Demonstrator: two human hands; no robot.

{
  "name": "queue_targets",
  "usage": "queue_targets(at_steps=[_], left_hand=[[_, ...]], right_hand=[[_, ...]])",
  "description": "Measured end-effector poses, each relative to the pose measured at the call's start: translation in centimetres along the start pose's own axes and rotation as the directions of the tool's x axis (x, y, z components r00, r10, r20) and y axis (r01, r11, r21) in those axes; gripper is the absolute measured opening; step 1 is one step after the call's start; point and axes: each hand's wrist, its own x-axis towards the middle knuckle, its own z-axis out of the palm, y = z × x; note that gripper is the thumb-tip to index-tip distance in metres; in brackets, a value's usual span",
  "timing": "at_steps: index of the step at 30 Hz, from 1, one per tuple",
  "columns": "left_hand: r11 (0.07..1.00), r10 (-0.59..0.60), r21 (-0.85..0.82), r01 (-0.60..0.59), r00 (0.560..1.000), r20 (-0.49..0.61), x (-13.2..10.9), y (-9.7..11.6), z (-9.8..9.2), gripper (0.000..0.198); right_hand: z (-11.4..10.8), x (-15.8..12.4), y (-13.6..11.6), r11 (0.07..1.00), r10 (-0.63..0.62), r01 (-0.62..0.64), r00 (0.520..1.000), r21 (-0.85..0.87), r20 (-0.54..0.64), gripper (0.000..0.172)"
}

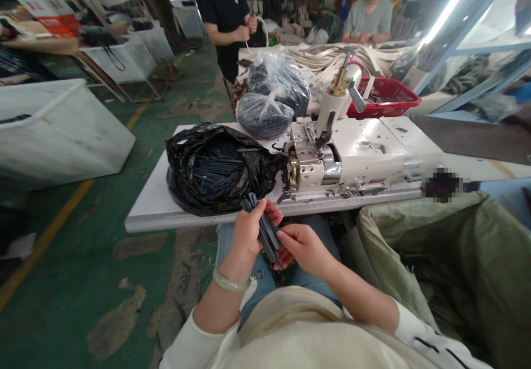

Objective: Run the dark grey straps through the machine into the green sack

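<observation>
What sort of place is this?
Probably a factory workshop: a machine on a white table, a black bag of dark strips beside it, and a large white bin nearby.

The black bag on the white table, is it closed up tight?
No, the black bag gapes open at the top, showing a heap of dark strips inside.
</observation>
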Motion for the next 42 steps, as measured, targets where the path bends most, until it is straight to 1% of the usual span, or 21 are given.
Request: queue_targets(at_steps=[3, 8, 10, 12, 15, 17, 19, 21, 22, 23, 25, 27, 29, 30, 32, 34, 36, 38, 40, 41, 42], left_hand=[[0.998, 0.027, -0.059, -0.027, 1.000, -0.006, 0.0, -0.3, 0.3, 0.015], [0.990, 0.058, -0.127, -0.057, 0.998, 0.004, 0.8, -0.8, 0.8, 0.017], [0.976, 0.073, -0.206, -0.067, 0.997, 0.023, 1.5, -0.1, 0.4, 0.015], [0.952, 0.067, -0.302, -0.054, 0.997, 0.033, 2.3, 1.2, -0.4, 0.012], [0.928, 0.051, -0.370, -0.042, 0.999, 0.015, 3.0, 3.3, -1.8, 0.016], [0.927, 0.004, -0.375, 0.004, 1.000, 0.020, 2.8, 4.0, -2.5, 0.018], [0.934, -0.104, -0.335, 0.125, 0.991, 0.080, 2.2, 3.7, -2.6, 0.019], [0.936, -0.214, -0.243, 0.254, 0.960, 0.182, 1.2, 2.8, -2.3, 0.019], [0.939, -0.243, -0.187, 0.288, 0.942, 0.232, 0.8, 2.3, -2.0, 0.023], [0.948, -0.246, -0.133, 0.290, 0.930, 0.271, 0.3, 1.8, -1.7, 0.027], [0.971, -0.212, -0.038, 0.234, 0.929, 0.302, -0.4, 1.2, -0.9, 0.031], [0.987, -0.160, 0.029, 0.159, 0.942, 0.294, -0.7, 1.0, -0.4, 0.028], [0.992, -0.123, 0.072, 0.106, 0.949, 0.289, -0.7, 1.0, 0.0, 0.026], [0.992, -0.110, 0.089, 0.087, 0.950, 0.292, -0.7, 1.0, 0.1, 0.026], [0.992, -0.075, 0.119, 0.041, 0.952, 0.297, -0.7, 0.8, 0.2, 0.026], [0.988, -0.039, 0.156, -0.008, 0.954, 0.297, -0.7, 0.4, 0.4, 0.026], [0.979, -0.010, 0.196, -0.050, 0.956, 0.293, -0.8, 0.0, 0.6, 0.026], [0.971, -0.002, 0.229, -0.067, 0.958, 0.288, -0.8, -0.3, 0.9, 0.026], [0.969, -0.014, 0.241, -0.056, 0.960, 0.280, -0.7, -0.5, 0.9, 0.027], [0.971, -0.023, 0.235, -0.044, 0.962, 0.273, -0.5, -0.4, 0.9, 0.027], [0.975, -0.030, 0.222, -0.030, 0.965, 0.261, -0.3, -0.4, 0.8, 0.027]], right_hand=[[-0.2, -0.4, 0.3, 0.995, -0.003, 0.003, 1.000, 0.103, -0.007, 0.048], [-0.1, -1.3, 0.5, 0.986, 0.037, -0.030, 0.998, 0.167, -0.041, 0.050], [-0.3, -1.8, 0.7, 0.981, 0.064, -0.056, 0.997, 0.185, -0.033, 0.051], [-0.7, -2.3, 0.8, 0.978, 0.067, -0.064, 0.998, 0.199, -0.012, 0.049], [-1.6, -3.1, 0.8, 0.976, 0.022, -0.022, 1.000, 0.218, 0.001, 0.046], [-2.1, -3.5, 0.8, 0.973, -0.021, 0.022, 1.000, 0.231, -0.005, 0.044], [-2.2, -3.5, 0.7, 0.969, -0.048, 0.048, 0.999, 0.242, -0.006, 0.042], [-2.1, -3.4, 0.7, 0.967, -0.053, 0.052, 0.999, 0.249, -0.002, 0.041], [-1.9, -3.4, 0.7, 0.967, -0.050, 0.048, 0.999, 0.252, -0.001, 0.041], [-1.8, -3.3, 0.7, 0.966, -0.045, 0.045, 0.999, 0.254, -0.003, 0.041], [-1.7, -3.3, 0.9, 0.965, -0.039, 0.040, 0.999, 0.260, -0.010, 0.041], [-1.9, -3.2, 1.0, 0.958, -0.039, 0.043, 0.999, 0.282, -0.019, 0.040], [-2.3, -3.2, 1.0, 0.935, -0.039, 0.036, 0.999, 0.352, 0.000, 0.039], [-2.6, -3.0, 0.9, 0.911, -0.030, 0.014, 0.999, 0.412, 0.032, 0.040], [-3.2, -2.6, 0.5, 0.840, 0.015, -0.107, 0.985, 0.532, 0.174, 0.044], [-3.8, -1.9, 0.1, 0.766, 0.053, -0.262, 0.936, 0.587, 0.349, 0.048], [-4.0, -1.2, -0.3, 0.733, 0.067, -0.357, 0.885, 0.579, 0.460, 0.051], [-4.0, -0.7, -0.4, 0.732, 0.063, -0.360, 0.881, 0.579, 0.469, 0.042], [-4.1, -0.3, -0.5, 0.750, 0.053, -0.319, 0.902, 0.580, 0.428, 0.027], [-4.3, 0.0, -0.6, 0.776, 0.039, -0.265, 0.926, 0.572, 0.377, 0.022], [-4.7, 0.2, -0.7, 0.817, 0.013, -0.180, 0.956, 0.548, 0.295, 0.021]])
